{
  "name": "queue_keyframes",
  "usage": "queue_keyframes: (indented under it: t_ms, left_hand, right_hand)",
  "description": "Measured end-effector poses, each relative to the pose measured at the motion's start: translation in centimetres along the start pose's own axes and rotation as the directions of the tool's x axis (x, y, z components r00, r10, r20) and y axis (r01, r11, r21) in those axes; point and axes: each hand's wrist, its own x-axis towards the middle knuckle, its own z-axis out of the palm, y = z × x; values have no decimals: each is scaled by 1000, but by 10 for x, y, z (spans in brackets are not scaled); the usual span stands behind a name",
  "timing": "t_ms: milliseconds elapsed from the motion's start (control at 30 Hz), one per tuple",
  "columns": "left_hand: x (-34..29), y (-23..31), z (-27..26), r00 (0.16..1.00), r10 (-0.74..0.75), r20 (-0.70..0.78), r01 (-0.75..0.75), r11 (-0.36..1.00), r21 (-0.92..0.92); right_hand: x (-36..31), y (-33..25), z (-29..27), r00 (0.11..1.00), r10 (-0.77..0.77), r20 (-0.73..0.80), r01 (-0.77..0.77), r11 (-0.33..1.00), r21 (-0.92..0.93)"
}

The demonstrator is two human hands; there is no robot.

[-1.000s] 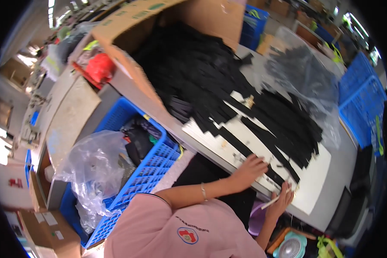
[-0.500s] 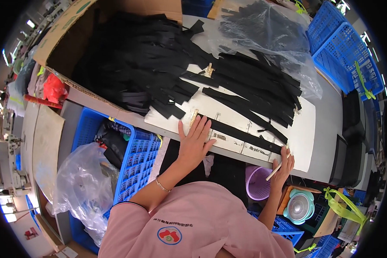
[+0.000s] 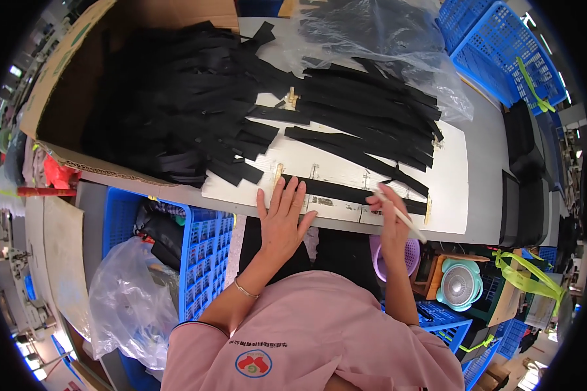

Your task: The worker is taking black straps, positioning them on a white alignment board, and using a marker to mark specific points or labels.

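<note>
A black fabric strip lies along the near edge of a white board that bears dark marks. My left hand rests flat on the strip's left end, fingers spread, beside a small tan stop. Over the strip's right part, my right hand grips a slim white pen-like stick, its rear end pointing towards me. The fingers hide the tip, so I cannot tell whether it touches the fabric. Behind, more black strips lie side by side on the board.
A cardboard box spills a big heap of black strips at the left. Clear plastic bag lies at the back, near blue baskets. Below the table edge are a blue crate, a purple basket and a small fan.
My right hand has moved left along the strip from its right end, carrying the white stick. My left hand stays flat on the left end. The whole view has shifted slightly.
</note>
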Motion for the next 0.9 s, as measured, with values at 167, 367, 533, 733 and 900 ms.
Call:
queue_keyframes:
  t_ms: [167,367,533,733,900]
  left_hand:
    - [0,1,-1,1000,-7,5,7,1000,-5]
    - [-1,-1,2,1000,-10,-22,10,999,-33]
    - [-2,-2,1,999,-3,-40,2,999,-37]
    - [-1,-2,3,999,6,-42,-8,999,-42]
    - [-1,-3,3,999,-1,-47,0,1000,-23]
  right_hand:
    - [27,-3,66,982,37,183,-48,997,55]
    - [36,24,89,983,-87,163,97,994,-58]
    - [36,22,93,974,-128,187,148,984,-96]
    - [37,25,94,963,-187,194,216,967,-138]
    - [34,22,89,971,-115,211,139,985,-101]
